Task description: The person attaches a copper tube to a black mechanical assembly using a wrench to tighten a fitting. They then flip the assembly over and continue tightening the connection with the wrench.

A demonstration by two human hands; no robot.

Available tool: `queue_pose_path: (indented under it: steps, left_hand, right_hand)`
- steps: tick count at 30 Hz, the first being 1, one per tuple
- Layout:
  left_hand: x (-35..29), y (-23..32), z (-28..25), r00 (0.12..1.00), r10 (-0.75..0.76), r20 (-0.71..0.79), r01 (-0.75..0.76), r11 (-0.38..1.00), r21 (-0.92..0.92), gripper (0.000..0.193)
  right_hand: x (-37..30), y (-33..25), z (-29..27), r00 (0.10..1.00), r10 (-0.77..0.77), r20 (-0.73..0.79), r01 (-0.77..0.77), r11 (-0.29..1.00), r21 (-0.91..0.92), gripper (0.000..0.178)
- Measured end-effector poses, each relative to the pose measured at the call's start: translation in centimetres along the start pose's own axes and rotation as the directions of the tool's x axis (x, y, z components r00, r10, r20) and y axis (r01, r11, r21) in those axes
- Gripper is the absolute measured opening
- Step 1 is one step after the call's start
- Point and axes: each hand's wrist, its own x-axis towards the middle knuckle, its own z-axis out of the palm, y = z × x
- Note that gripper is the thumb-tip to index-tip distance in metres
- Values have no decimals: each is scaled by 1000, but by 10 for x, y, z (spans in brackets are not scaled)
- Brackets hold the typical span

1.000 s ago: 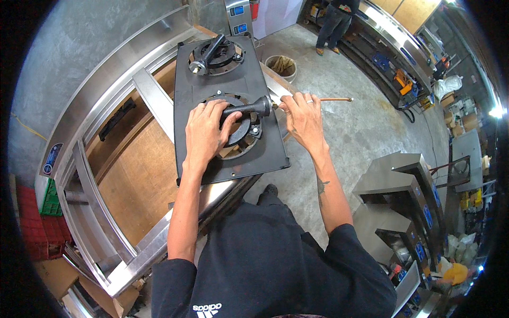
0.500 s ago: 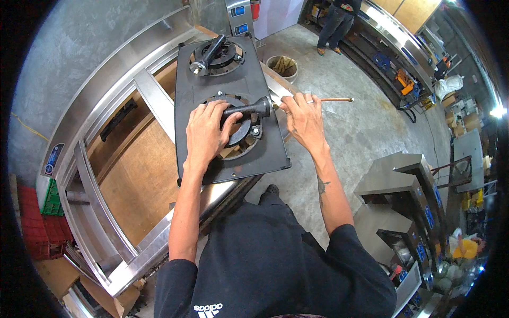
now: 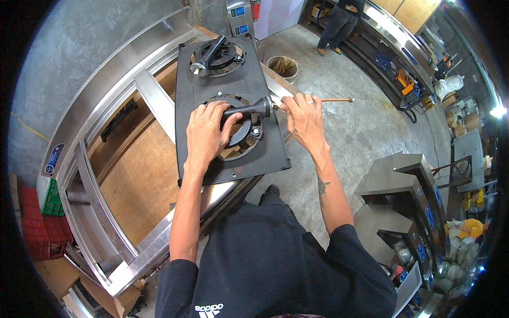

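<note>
A black stove top plate (image 3: 225,87) with two round openings lies across a steel frame. In its near opening sits a cast-iron gas burner (image 3: 253,109) with a thick black tube pointing right. My left hand (image 3: 204,132) is closed on this burner, thumb along the tube. Just right of the tube's end, my right hand (image 3: 305,119) pinches a thin copper pipe (image 3: 336,99), which sticks out to the right beyond the knuckles. The pipe's inner end is mostly behind my fingers. A second burner (image 3: 212,55) rests in the far opening.
The stainless steel frame (image 3: 154,100) runs left around a wooden board (image 3: 132,185). A bucket (image 3: 282,68) stands on the floor beyond the plate. Steel cabinets (image 3: 392,175) are at right. Another person (image 3: 338,26) stands at the far workbench. Red crates (image 3: 40,217) lie at left.
Both hands keep nearly the same places and holds on the burner and the copper pipe. The far person has shifted slightly.
</note>
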Motion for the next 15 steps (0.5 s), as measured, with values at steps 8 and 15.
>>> queue_pose_path:
  steps: [8,15]
  left_hand:
    - [0,0,0,1000,3,3,-3,1000,-5,34]
    - [0,0,0,1000,2,7,-2,1000,-7,34]
  right_hand:
    - [0,0,0,1000,3,4,-3,1000,-6,15]
    - [0,0,0,1000,6,2,-6,1000,-2,15]
